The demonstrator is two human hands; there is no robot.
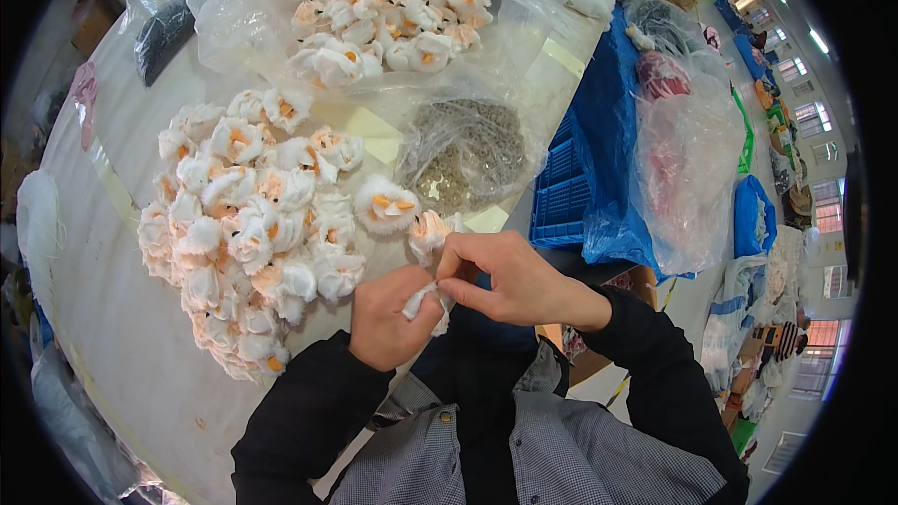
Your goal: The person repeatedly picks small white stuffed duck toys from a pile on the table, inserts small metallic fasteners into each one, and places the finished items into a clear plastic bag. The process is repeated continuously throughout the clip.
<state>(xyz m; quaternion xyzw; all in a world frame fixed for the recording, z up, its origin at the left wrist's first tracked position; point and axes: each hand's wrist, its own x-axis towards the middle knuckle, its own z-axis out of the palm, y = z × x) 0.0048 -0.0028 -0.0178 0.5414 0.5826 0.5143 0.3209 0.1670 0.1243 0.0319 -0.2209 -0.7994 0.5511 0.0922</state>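
Observation:
My left hand (388,320) is closed round a small white plush piece (423,303) at the table's near edge. Beside it, my right hand (491,279) pinches with thumb and fingers at the edge of that same piece; the fingertips hide the exact spot. Just beyond the hands lies a peach-and-white plush piece (428,236), and past it a fluffy white one with orange parts (385,205). To the left spreads a large heap of similar white and peach plush pieces (248,224).
More plush pieces (383,14) lie on clear plastic at the far side. A clear bag of greyish-brown pellets (468,154) rests on the table (122,252). Right of the table stand a blue crate (561,192) and bagged goods (687,159). A dark bagged item (164,37) lies far left.

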